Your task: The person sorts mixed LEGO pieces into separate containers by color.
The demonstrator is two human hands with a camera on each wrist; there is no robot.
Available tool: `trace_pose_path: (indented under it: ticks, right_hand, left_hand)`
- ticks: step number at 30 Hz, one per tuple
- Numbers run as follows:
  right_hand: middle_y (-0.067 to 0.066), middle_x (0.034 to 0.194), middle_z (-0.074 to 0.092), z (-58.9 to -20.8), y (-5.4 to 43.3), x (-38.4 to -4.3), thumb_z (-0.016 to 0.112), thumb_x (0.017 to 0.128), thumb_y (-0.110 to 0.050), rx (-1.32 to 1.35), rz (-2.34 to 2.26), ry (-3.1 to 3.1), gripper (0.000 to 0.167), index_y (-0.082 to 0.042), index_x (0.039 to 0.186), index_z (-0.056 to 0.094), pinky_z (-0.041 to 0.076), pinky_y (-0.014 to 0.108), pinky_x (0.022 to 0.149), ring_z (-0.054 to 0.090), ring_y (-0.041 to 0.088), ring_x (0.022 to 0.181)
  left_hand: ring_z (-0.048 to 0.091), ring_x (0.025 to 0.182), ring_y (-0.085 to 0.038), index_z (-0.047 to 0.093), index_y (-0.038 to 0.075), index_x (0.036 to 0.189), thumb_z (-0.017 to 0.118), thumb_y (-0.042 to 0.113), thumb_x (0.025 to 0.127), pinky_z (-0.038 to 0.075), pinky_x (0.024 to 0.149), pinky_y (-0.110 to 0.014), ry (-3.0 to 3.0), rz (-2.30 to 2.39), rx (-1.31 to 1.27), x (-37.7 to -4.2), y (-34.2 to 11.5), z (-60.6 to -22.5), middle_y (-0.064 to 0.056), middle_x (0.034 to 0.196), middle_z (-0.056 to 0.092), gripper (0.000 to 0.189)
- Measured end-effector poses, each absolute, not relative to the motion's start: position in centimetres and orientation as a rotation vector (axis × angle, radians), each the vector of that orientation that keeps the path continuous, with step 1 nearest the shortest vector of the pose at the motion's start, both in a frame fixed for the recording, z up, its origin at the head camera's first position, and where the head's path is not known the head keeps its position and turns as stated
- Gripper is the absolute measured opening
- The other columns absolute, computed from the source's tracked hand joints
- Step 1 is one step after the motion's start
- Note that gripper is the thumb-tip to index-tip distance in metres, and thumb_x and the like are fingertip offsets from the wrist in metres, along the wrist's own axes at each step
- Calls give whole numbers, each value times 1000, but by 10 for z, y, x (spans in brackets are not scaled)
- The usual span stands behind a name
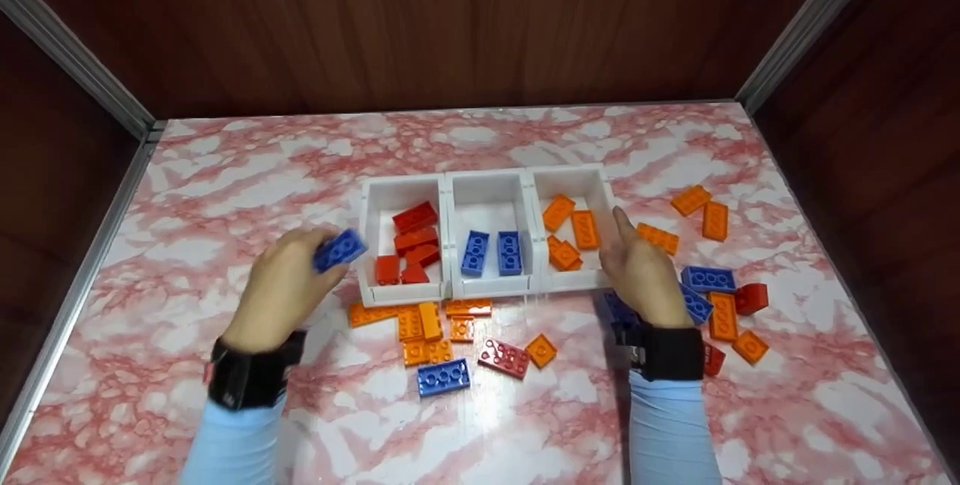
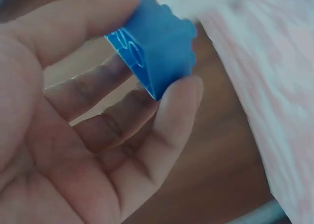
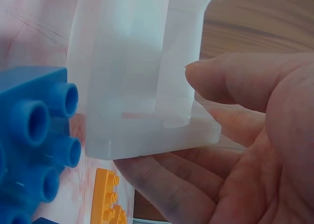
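My left hand (image 1: 281, 286) pinches a blue toy brick (image 1: 341, 250) between thumb and fingertips, left of the white bins. Seen close in the left wrist view, the brick (image 2: 159, 44) has its studs facing away from the palm and its hollow underside toward it. At the right end of the row, my right hand (image 1: 641, 275) holds the side wall of the white bin (image 1: 606, 196) with orange bricks (image 1: 585, 230). In the right wrist view the thumb lies at one side of the bin's wall (image 3: 147, 135) and the fingers at the other.
Red bricks (image 1: 415, 217) lie in the left bin (image 1: 366, 245), two blue bricks (image 1: 475, 252) in the middle bin (image 1: 487, 185). In front are loose orange, red and blue bricks (image 1: 443, 378). More loose bricks (image 1: 709, 279) lie to the right. Wooden walls (image 1: 450, 27) enclose the table.
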State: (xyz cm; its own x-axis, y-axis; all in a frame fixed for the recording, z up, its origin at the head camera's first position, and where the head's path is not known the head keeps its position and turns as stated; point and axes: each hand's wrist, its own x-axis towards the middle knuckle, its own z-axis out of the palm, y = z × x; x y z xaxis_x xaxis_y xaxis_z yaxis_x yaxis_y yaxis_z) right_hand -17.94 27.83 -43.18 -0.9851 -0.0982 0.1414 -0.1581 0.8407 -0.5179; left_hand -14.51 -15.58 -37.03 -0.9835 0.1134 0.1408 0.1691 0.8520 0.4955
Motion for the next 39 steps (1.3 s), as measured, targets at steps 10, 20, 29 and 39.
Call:
trace_pose_path:
  ticks: [10,20,29,39]
  right_hand:
    - [5,60,45,-430,278,-182,57,99,-13,150,851,-2949,64,-4,155,28,42,36,53,46,21,51]
    - [5,59,45,-429,277,-183,57,99,-14,157,843,-2937,64,-4,155,29,44,37,55,47,21,50]
    - [4,55,43,-431,277,-180,59,98,-13,184,814,-2893,63,0,153,32,41,36,51,44,19,46]
    - [3,55,43,-432,278,-180,58,98,-15,178,797,-2910,64,-1,154,30,41,36,50,44,18,45]
  left_hand:
    - [64,88,-28,70,0,111,77,14,86,53,82,-40,-2995,-653,-725,-228,-54,-341,-14,98,69,30]
    - [63,88,-28,70,0,98,77,8,82,50,87,-42,-3105,-385,-891,-276,11,-355,-11,93,68,19]
    - [61,101,-31,67,1,113,78,21,84,47,94,-44,-3164,-394,-896,-286,26,-373,-14,107,67,37]
    - [61,105,-32,67,-3,112,69,-1,85,46,97,-43,-3213,-414,-873,-283,25,-367,-17,112,66,28]
